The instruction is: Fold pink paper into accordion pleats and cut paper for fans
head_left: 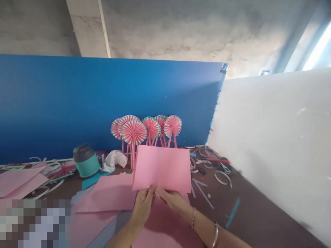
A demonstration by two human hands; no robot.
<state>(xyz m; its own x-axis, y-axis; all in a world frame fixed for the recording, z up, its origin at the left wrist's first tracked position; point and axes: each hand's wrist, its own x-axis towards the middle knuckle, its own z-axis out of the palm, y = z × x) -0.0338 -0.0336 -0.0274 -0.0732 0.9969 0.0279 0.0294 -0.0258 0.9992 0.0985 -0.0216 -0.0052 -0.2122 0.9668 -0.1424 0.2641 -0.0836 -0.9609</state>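
Observation:
A sheet of pink paper [161, 168] stands up in front of me, and both hands pinch its lower edge. My left hand [142, 206] grips the edge near the middle, and my right hand [172, 201] sits close beside it, with metal bangles on that wrist. More pink sheets [106, 194] lie flat under and left of my hands. Behind the raised sheet, several pink and teal pleated paper fans on paper sticks [133, 132] lean against a blue board [77, 103], their lower sticks partly hidden.
A teal and grey flask [86, 161] and crumpled white paper [114, 161] stand left of the fans. White and teal paper strips [207, 162] and tools lie on the brown tabletop [248, 210]. A white board [274, 137] walls the right side. A pixelated patch covers the lower left.

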